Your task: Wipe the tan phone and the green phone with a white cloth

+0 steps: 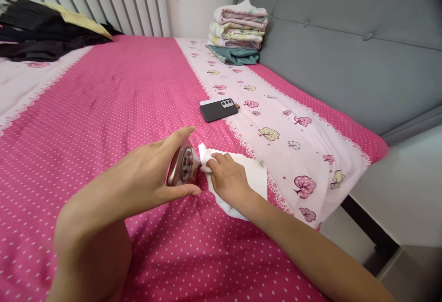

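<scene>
Here, the left hand (152, 168) grips a phone (185, 165); the right hand (229, 177) seemingly pinches white cloth (256, 175).

From where I stand, I can read no words, brand or number anywhere. Any marks on the black phone (219, 110), lying in from the headboard (328, 30) edge of the bed (145, 81), or around the lenses of the gold phone (183, 166) are too small to make out.

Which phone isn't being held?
The black phone, lying flat, back side up; the rose-gold phone is in the left hand.
</scene>
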Demonstrator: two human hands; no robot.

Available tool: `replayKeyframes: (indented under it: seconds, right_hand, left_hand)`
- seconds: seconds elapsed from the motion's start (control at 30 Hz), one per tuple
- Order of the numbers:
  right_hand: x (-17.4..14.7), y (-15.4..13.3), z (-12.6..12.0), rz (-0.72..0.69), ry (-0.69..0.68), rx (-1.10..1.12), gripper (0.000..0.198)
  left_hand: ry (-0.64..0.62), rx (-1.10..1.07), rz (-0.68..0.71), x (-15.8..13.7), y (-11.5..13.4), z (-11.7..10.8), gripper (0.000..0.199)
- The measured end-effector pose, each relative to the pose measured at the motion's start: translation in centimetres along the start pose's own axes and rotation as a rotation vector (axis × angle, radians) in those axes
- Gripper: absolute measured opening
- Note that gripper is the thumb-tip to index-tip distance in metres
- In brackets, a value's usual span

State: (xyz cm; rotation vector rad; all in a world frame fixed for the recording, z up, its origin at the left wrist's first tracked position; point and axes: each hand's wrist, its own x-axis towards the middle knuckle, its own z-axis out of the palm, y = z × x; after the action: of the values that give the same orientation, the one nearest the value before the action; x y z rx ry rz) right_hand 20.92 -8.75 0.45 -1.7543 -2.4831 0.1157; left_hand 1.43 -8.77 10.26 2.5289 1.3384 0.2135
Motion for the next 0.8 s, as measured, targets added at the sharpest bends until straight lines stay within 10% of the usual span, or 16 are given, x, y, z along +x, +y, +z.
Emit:
replayKeyframes:
  seconds: [0.8]
  right_hand:
    - [0.06,0.09,0.31,-0.008,0.016,-0.002,0.025]
  left_hand:
    - [-0.003,-0.014,-0.013,0.08,-0.09,0.02,0.088]
